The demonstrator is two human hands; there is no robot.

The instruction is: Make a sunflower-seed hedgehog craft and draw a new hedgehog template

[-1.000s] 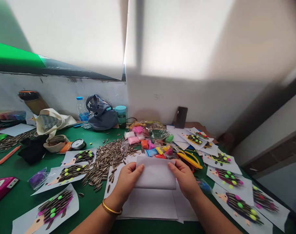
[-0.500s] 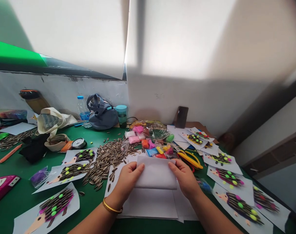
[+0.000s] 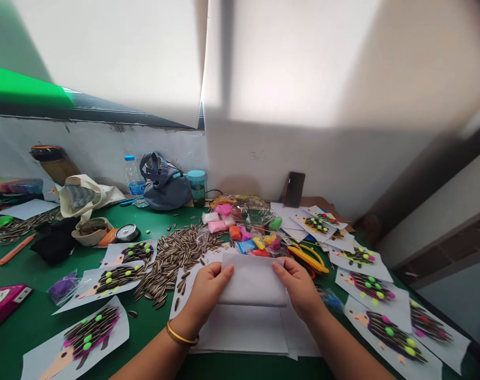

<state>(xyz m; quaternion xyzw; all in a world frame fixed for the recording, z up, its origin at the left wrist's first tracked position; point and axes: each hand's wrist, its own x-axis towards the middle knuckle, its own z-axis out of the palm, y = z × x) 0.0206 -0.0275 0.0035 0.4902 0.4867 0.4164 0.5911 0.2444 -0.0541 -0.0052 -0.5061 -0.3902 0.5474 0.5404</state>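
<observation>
A folded sheet of white paper (image 3: 253, 282) is held up between my two hands. My left hand (image 3: 208, 290) pinches its left edge, thumb on top and fingers behind. On the right edge, my right hand (image 3: 299, 287) grips it the same way. More white sheets (image 3: 243, 332) lie flat on the table underneath. A heap of sunflower seeds (image 3: 172, 258) spreads to the left of my left hand, with a few on the paper. Just beyond the held paper are small bags of coloured clay (image 3: 246, 246). Yellow-handled scissors (image 3: 309, 258) rest beyond my right hand.
Hedgehog pictures made with seeds lie on the left (image 3: 85, 338) and right (image 3: 388, 338) of the green table (image 3: 156, 343). A blue bag (image 3: 166, 190), a teal-lidded cup (image 3: 197, 187), a water bottle (image 3: 135, 179) and a phone (image 3: 294, 190) stand along the wall.
</observation>
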